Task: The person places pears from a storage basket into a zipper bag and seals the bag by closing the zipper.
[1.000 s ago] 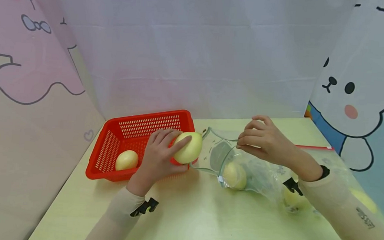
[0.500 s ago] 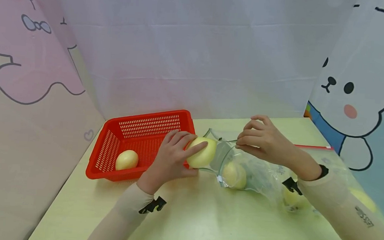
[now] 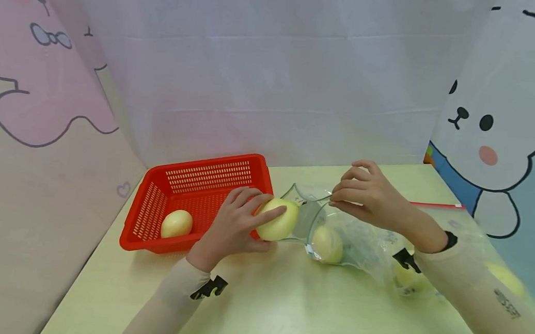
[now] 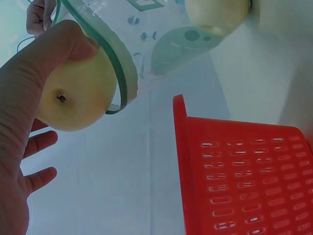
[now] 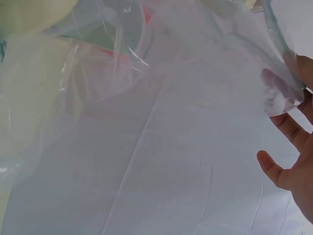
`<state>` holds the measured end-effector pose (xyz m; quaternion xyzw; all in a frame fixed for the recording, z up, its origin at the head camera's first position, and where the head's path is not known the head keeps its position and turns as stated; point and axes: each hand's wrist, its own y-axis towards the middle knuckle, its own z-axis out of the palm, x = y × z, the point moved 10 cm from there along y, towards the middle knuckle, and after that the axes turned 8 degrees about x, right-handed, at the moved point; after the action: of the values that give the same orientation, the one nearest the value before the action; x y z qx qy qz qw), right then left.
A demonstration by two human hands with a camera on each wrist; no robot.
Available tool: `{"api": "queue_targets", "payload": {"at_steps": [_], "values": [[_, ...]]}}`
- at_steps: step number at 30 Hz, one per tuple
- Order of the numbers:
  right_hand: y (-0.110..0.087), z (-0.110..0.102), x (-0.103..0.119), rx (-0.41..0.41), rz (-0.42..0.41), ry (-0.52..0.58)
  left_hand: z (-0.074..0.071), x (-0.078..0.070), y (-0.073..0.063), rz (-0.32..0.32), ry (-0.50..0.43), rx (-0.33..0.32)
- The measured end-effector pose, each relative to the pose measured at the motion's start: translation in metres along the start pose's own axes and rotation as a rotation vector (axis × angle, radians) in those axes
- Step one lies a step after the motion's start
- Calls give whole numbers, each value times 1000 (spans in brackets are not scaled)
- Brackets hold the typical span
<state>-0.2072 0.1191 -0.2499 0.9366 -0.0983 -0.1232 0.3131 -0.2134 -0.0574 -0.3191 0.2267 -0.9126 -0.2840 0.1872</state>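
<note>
A pale yellow apple [image 3: 282, 221] is gripped between the thumb and fingers of my left hand [image 3: 232, 225], at the mouth of a clear zip bag [image 3: 359, 248]. In the left wrist view, the apple [image 4: 78, 100] shows its stem dimple and lies against the bag's green rim [image 4: 128, 78]. My right hand [image 3: 370, 197] pinches the upper edge of the bag's mouth, holding it apart from the lower edge. Its other fingers are loosely bent in the right wrist view, beside the clear film [image 5: 239, 63]. Another apple [image 3: 328, 245] lies inside the bag, just past the opening.
A red plastic basket [image 3: 214, 160] with one apple [image 3: 177, 224] in it stands at the left. Beneath the right forearm, a second clear bag with a red zip [image 3: 437, 205] and further apples [image 3: 506, 279] are partly hidden. Curtains enclose the table [image 3: 257, 311].
My left hand has carried the apple rightward from the basket's edge to the bag's mouth, then lowered it slightly. The right hand has stayed almost still on the bag.
</note>
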Motion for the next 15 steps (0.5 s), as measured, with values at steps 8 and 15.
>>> {"api": "queue_targets", "payload": {"at_steps": [8, 15], "values": [[1, -1, 0, -11, 1, -16, 1, -5, 7, 63, 49, -15], [-1, -4, 0, -17, 15, -13, 8, -17, 2, 202, 115, -39]]}}
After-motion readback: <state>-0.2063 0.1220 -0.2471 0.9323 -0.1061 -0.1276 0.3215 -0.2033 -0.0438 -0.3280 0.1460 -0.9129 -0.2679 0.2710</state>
